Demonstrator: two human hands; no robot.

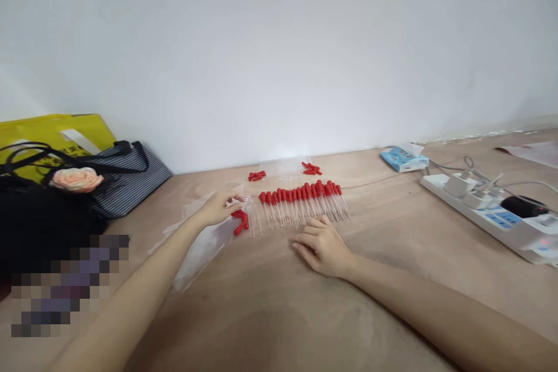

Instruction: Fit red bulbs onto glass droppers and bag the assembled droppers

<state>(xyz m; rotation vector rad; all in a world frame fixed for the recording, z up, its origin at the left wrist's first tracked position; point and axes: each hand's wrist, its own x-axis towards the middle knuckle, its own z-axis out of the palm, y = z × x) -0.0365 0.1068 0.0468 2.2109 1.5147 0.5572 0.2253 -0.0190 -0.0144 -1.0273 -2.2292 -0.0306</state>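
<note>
On the wooden table (279, 314), a row of red-topped droppers (300, 195) lies side by side in the middle, their red ends on the far side and their clear tubes pointing near and slightly right. The left hand (224, 206) is at the left of this row, over the clear plastic bags (198, 253), its fingers bent and a gap showing between thumb and fingers; whether the fingertips are clamped on something cannot be told. Just beside it on the right are loose red caps (240, 222), with a few bare glass tubes (254, 224) between them and the row. The right hand (321, 247) is low over the table at the near side of the row, fingers loosely curled close to the tube ends; it cannot be told whether they touch the tubes or close on anything. On the far side, by the wall (279, 58), another clear bag (272, 167) lies between two small piles of red caps. To the far right is a blue tissue pack (394, 158), and nearer, a white power strip (462, 204) with plugs in it. At the left stand a yellow bag (93, 128) and a striped bag (135, 171), with a pale pink flower (76, 179) in front.
</note>
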